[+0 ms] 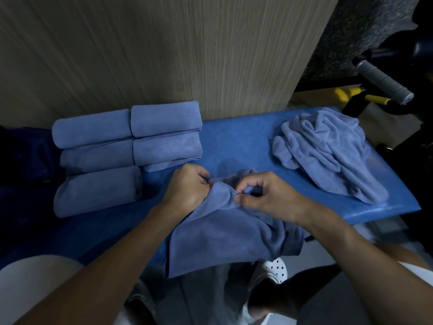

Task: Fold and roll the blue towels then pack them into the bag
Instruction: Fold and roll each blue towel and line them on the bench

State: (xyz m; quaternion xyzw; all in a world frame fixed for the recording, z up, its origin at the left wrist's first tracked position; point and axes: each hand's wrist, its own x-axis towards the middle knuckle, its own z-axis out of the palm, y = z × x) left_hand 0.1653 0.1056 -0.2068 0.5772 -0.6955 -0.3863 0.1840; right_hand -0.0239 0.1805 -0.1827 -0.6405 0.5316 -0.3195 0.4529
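On the blue table (234,141), I am pinching the top hem of the loose towel (225,233) between my left hand (187,188) and right hand (267,195) at frame centre, its body trailing toward the lower frame.

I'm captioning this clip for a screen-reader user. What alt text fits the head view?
The left hand and right hand pinch the upper hem of a blue towel that drapes over the near edge of a blue table. Five rolled towels lie grouped on its left side by a wood-grain wall; a crumpled towel pile lies on the right.
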